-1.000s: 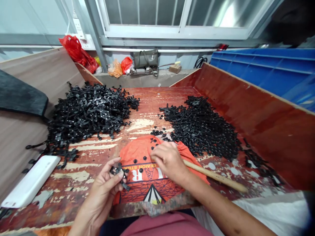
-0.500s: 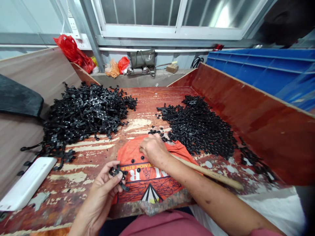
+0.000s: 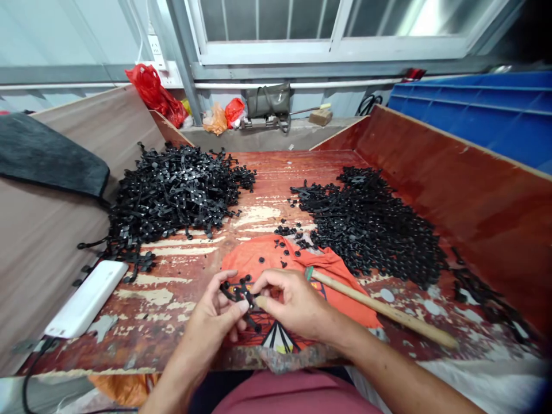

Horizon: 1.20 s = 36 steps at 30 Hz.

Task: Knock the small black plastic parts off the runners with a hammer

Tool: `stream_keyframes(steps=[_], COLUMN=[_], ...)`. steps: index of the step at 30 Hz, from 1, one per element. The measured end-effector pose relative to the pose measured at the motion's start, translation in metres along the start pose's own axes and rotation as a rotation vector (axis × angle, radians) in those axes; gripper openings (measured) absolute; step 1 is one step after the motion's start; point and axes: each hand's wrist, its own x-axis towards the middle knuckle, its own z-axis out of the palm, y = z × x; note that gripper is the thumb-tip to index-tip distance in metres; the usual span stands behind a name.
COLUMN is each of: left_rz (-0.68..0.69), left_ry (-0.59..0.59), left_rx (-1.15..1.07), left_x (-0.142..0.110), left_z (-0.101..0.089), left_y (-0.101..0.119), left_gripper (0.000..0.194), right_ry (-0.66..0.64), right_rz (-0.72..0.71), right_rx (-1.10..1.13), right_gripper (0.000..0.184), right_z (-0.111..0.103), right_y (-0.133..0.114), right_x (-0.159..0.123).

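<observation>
My left hand (image 3: 212, 317) is closed on a black plastic part (image 3: 242, 294) with several arms and round ends, held above the front of the orange printed cloth (image 3: 248, 251). Against the part's right side, my right hand (image 3: 297, 302) has thumb and fingertips pinched together. Whatever sits between those fingertips is hidden. Small round black pieces (image 3: 261, 260) lie loose on the cloth just beyond both hands. A wooden stick with a green end (image 3: 388, 310) rests across the cloth, right of my right hand.
Black parts form a big heap (image 3: 176, 190) at left and another pile (image 3: 371, 224) at right. A white power bank (image 3: 86, 299) with a cable lies front left. Wooden side boards (image 3: 457, 213) edge the worktable; a blue crate (image 3: 474, 115) stands beyond the right board.
My right hand has come back from the loose small pieces to the black part in my left hand. The view has shifted, so the table appears further right.
</observation>
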Motion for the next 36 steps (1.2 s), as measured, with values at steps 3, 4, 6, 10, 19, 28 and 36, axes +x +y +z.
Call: stream_keyframes(steps=[3,4,6,10,19,28,36], left_rz=[0.162,0.258,0.436,0.442,0.122,0.054,0.112], left_ry=[0.205,0.302,0.398,0.044,-0.083,-0.043,0.037], left_rx=[0.428,0.529,0.614,0.513,0.309,0.404,0.548], left_x=[-0.004,-0.005,-0.008,-0.014,-0.001,0.044,0.056], left_z=[-0.014,-0.018,-0.019,-0.005,0.002,-0.02,-0.015], left_y=[0.011,0.016,0.027,0.03,0.006,0.013,0.008], left_gripper=[0.053,0.047,0.036,0.014,0.034,0.045,0.047], right_ry=[0.091,0.107,0.114,0.107,0.114,0.229,0.017], right_rz=[-0.077,-0.118,-0.194,-0.309,-0.368,0.007,0.462], right_rx=[-0.049,-0.069,-0.095,-0.101,-0.159,-0.713,-0.991], right_gripper=[0.016,0.017,0.018,0.018,0.016,0.017,0.026], right_z=[-0.005,-0.007,-0.006,0.0,0.009,-0.084,-0.12], right_y=[-0.001,-0.002,-0.003,-0.003,0.004,0.052,0.077], right_x=[-0.005,-0.007,-0.011,-0.02,-0.033,-0.077,-0.108])
